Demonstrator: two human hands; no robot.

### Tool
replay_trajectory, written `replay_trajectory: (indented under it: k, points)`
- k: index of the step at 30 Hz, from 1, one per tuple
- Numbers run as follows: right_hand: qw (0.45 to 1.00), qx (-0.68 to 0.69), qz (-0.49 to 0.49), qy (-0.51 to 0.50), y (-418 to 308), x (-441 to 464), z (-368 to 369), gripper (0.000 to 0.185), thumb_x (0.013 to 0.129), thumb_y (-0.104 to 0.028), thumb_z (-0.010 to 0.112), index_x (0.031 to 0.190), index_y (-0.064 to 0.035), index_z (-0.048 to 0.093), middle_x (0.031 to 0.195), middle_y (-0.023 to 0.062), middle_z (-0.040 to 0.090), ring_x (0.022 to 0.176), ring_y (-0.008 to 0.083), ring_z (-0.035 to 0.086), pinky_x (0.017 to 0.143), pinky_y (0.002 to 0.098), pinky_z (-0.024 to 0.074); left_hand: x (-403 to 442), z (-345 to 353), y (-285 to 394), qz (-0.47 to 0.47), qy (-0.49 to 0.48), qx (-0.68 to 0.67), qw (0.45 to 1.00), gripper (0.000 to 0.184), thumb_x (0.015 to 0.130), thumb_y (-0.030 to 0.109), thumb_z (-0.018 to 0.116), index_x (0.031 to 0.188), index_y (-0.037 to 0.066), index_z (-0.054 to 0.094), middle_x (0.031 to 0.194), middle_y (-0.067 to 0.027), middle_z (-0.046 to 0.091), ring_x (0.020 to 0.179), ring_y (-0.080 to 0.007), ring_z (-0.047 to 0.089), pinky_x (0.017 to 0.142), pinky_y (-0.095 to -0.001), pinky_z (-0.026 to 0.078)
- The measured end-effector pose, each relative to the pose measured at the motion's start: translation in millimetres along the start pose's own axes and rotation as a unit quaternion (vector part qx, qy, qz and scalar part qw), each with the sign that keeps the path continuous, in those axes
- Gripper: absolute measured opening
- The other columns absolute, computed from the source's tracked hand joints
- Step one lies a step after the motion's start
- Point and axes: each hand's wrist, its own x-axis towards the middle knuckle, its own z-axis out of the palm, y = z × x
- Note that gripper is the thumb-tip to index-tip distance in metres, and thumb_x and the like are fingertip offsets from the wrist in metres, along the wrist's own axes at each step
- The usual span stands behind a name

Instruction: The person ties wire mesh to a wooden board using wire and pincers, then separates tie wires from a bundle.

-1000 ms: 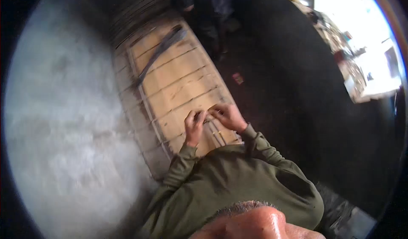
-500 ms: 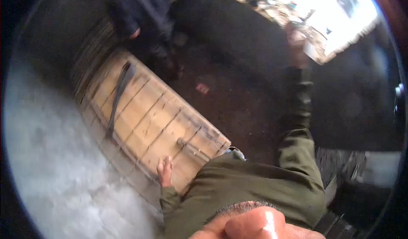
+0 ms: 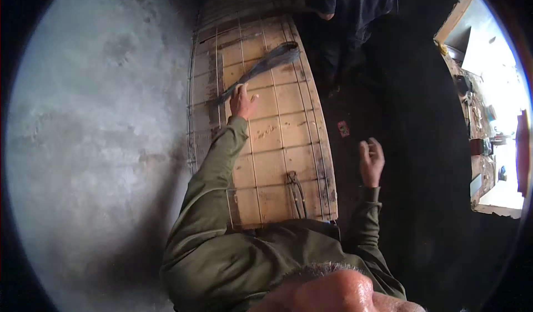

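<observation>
My left hand (image 3: 243, 103) is stretched forward over the wooden board (image 3: 272, 140), its fingertips at the thin lower part of a dark strip or bundle (image 3: 271, 62). Its fingers look apart, and I see no grip on the strip. To the right of the board, my right hand (image 3: 372, 162) is raised over the dark floor with its fingers apart and nothing in it. Pincers (image 3: 296, 192) with dark handles lie on the board near my body. Thin rods or wires cross the board in a grid.
A person in dark clothes (image 3: 355, 6) stands beyond the board's far right side. A small red packet (image 3: 343, 129) lies on the floor. A grey wall (image 3: 105, 145) runs along the left. A bright opening with a cluttered ledge (image 3: 480, 123) is at the right.
My left hand has moved forward along the board to the dark strip. My right hand, reaching out by the bright ledge half a second ago, has come back lower beside the board. The view has turned.
</observation>
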Motion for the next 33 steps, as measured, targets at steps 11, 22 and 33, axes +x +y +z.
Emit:
replay_trajectory:
  k: [11, 22, 33]
  points:
    - [0.989, -0.057, 0.03, -0.13, -23.9, 43.6, 57.9, 0.042, 0.087, -0.033, 0.063, 0.113, 0.0008, 0.06, 0.104, 0.0172, 0.064, 0.089, 0.0248, 0.064, 0.078, 0.0343, 0.0506, 123.6, 100.0, -87.1, -0.155, -0.225, 0.104, 0.956, 0.069, 0.077, 0.046, 0.063, 0.133, 0.013, 0.04, 0.134, -0.014, 0.045, 0.123, -0.0372, 0.041, 0.101, -0.0581, 0.029]
    - [0.989, -0.074, -0.12, -0.047, -91.9, 65.3, 94.3, 0.043, 0.084, -0.031, 0.065, 0.114, -0.001, 0.059, 0.107, 0.0177, 0.061, 0.097, 0.0305, 0.061, 0.083, 0.0385, 0.0495, 96.7, -20.8, -2.0, -0.058, -0.123, 0.025, 0.99, 0.047, 0.084, 0.04, 0.059, 0.119, 0.009, 0.051, 0.114, -0.0193, 0.058, 0.105, -0.0372, 0.055, 0.087, -0.0467, 0.043]
    - [0.914, 0.371, 0.079, -0.141, -159.5, 38.9, 93.8, 0.042, 0.087, -0.029, 0.067, 0.11, 0.0046, 0.057, 0.093, 0.0059, 0.063, 0.075, 0.0105, 0.057, 0.07, 0.0241, 0.0465, -39.8, -172.4, 105.8, 0.005, -0.237, -0.134, 0.962, 0.039, 0.084, 0.024, 0.066, 0.112, -0.001, 0.054, 0.091, -0.0156, 0.063, 0.086, -0.0216, 0.059, 0.078, -0.0339, 0.046]
